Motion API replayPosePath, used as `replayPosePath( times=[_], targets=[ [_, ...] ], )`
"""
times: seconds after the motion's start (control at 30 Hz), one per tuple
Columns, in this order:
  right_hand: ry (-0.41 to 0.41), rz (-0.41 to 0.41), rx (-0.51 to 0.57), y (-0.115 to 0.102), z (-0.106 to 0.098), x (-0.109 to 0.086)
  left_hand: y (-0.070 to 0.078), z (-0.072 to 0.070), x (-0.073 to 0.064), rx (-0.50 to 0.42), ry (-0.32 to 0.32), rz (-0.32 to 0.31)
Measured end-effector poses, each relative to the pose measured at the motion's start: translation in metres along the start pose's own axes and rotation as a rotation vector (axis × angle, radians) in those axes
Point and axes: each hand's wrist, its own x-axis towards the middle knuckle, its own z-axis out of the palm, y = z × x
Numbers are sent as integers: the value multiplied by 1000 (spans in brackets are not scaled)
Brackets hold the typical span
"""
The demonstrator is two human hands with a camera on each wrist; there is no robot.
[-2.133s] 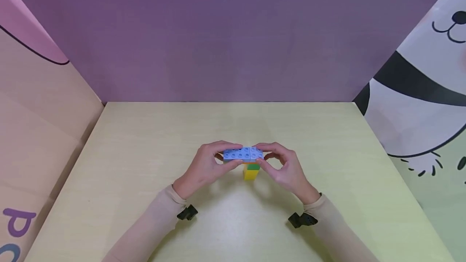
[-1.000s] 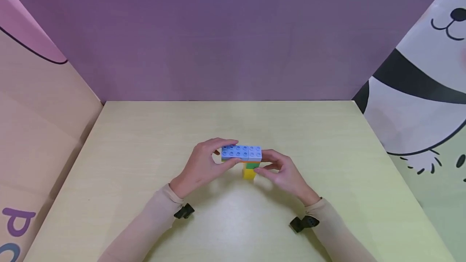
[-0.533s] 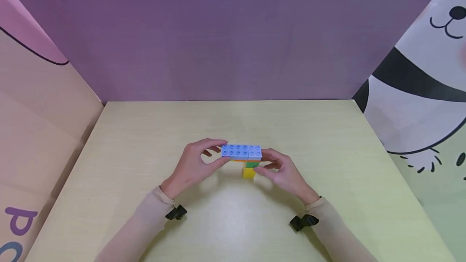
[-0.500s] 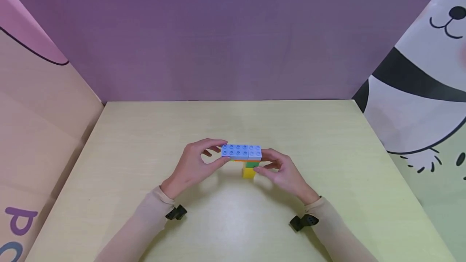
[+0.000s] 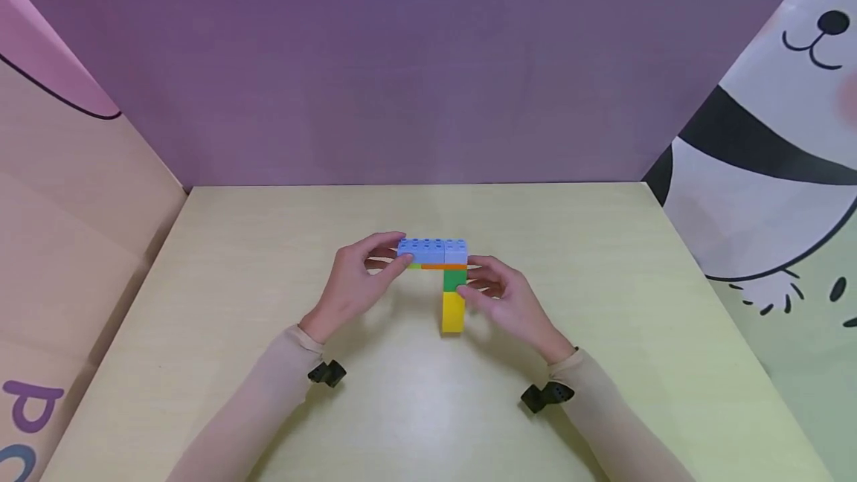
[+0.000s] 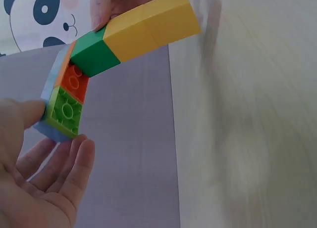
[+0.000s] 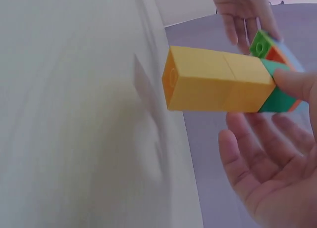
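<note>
Both hands hold one toy-brick build shaped like an upside-down L. Along its top run a longer blue brick (image 5: 422,252) and a short blue brick (image 5: 456,252). Beneath them sit a thin orange piece (image 6: 74,82) and a lime-green piece (image 6: 65,110) with hollow undersides. A green brick (image 5: 454,280) and two yellow bricks (image 5: 453,312) form the leg, whose open lower end shows above the table in the right wrist view. My left hand (image 5: 353,281) pinches the blue brick's left end between thumb and fingers. My right hand (image 5: 512,302) grips the leg, thumb on the green brick.
The pale wooden table (image 5: 268,229) meets a purple wall (image 5: 415,65) at its far edge. Panels stand on both sides, the right one bearing a panda drawing (image 5: 770,222). A small black camera sits at each wrist, the right camera (image 5: 547,396) close over the tabletop.
My left hand has slid left along the blue brick to its end. My right hand has shifted from the blue top to the green brick. The build has tilted, showing more of its yellow leg.
</note>
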Motion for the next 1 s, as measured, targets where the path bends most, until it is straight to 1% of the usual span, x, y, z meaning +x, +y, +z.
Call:
replayPosePath(
  times=[0.13, 0.23, 0.33, 0.43, 0.57, 0.67, 0.83, 1.0],
  targets=[
    [-1, 73, 58, -5, 3, 9, -7, 2, 9, 11, 40, -5],
    [-1, 112, 101, -6, 5, 15, -14, 3, 15, 13, 45, -18],
    [-2, 153, 112, -4, 8, 20, -19, 4, 19, 3, 14, -65],
    [-7, 191, 95, -1, 10, 23, -25, 5, 23, 13, -26, -126],
    [-4, 239, 66, 4, 13, 27, -37, 6, 27, 53, -71, -201],
    [-17, 272, 53, 9, 18, 29, -45, 8, 30, 75, -95, -236],
    [-49, 273, 55, 13, 24, 31, -56, 9, 33, 98, -121, -271],
    [-69, 256, 17, 14, 27, 31, -62, 11, 34, 121, -142, -291]
  ],
)
